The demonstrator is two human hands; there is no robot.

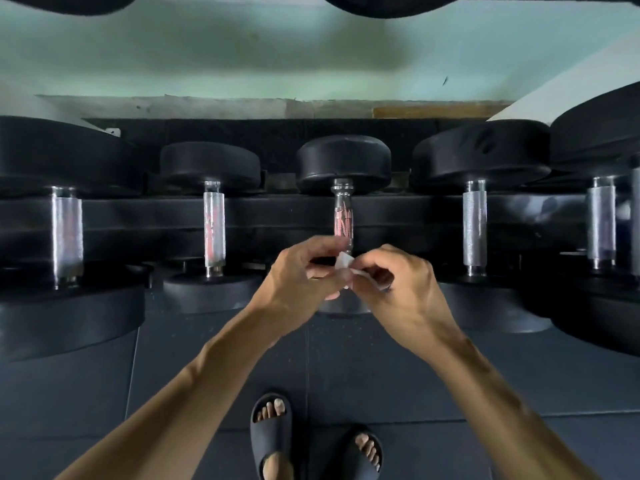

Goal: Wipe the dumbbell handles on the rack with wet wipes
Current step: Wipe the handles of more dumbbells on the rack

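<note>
Both hands meet in front of the middle dumbbell handle (pixel 343 213) on the rack (pixel 277 216): the left hand (pixel 304 271) and right hand (pixel 398 289) each pinch a small white wet wipe (pixel 346 263) between fingertips. Four more dumbbells flank it, left and right.

Five dumbbells lie side by side on a black rack (pixel 381 209), black round heads front and back, knurled silver handles running away from the viewer. The middle dumbbell's handle (pixel 343 216) shows reddish marks. A small crumpled white wet wipe (pixel 346 263) sits just before its near end.
</note>
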